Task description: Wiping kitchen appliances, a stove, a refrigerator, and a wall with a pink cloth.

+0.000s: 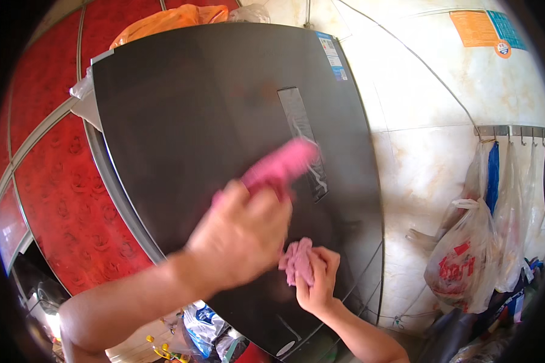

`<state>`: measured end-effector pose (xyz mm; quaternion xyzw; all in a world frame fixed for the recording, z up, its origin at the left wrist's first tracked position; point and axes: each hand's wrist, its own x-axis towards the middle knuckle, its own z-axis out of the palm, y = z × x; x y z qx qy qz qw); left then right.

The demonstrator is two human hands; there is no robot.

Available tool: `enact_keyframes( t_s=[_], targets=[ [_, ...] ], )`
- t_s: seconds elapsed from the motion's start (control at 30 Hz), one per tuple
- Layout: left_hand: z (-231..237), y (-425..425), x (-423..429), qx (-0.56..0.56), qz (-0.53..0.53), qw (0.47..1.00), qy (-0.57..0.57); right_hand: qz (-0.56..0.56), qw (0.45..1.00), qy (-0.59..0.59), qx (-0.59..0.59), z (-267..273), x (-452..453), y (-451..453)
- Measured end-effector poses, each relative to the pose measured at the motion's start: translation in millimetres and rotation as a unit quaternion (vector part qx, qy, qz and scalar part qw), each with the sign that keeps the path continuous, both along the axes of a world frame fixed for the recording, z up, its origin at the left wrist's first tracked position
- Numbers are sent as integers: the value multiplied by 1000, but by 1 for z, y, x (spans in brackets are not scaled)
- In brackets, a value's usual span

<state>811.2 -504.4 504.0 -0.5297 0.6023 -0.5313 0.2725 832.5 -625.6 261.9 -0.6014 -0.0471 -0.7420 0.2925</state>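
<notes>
Before me stands a dark grey refrigerator [186,109] with a glossy front. My left hand [245,227], blurred, grips a bright pink cloth [281,163] in front of the door. The cloth's far end overlaps a narrow strip under wrinkled clear film [295,106] on the door. Lower and to the right, my right hand [318,279] holds a crumpled, duller pink cloth [299,261] close to the door's lower part. Whether either cloth touches the surface is hard to tell.
Red patterned cabinet doors [77,195] run along the left. An orange plastic bag [168,22] lies atop the refrigerator. On the right, a hook rail [513,131] on the tiled wall carries a filled plastic bag [458,263]. Packaged goods [204,324] lie at the lower left.
</notes>
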Motion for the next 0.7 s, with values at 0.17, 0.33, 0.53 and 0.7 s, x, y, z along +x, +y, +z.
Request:
enact_keyframes(
  t_s=[0.17,0.33,0.53,0.7],
  targets=[
    [16,-6,5,70,55,994,-59,-26,999,-36,-15,29,6,-21],
    [129,-19,6,-106,-28,994,-24,-18,990,-132,-38,154,4,-29],
    [-1,4,13,90,18,991,99,1,998,-16,-63,41,7,-2],
    [-75,29,6,242,-19,968,59,41,941,-16,335,-92,2,-4]
  ],
)
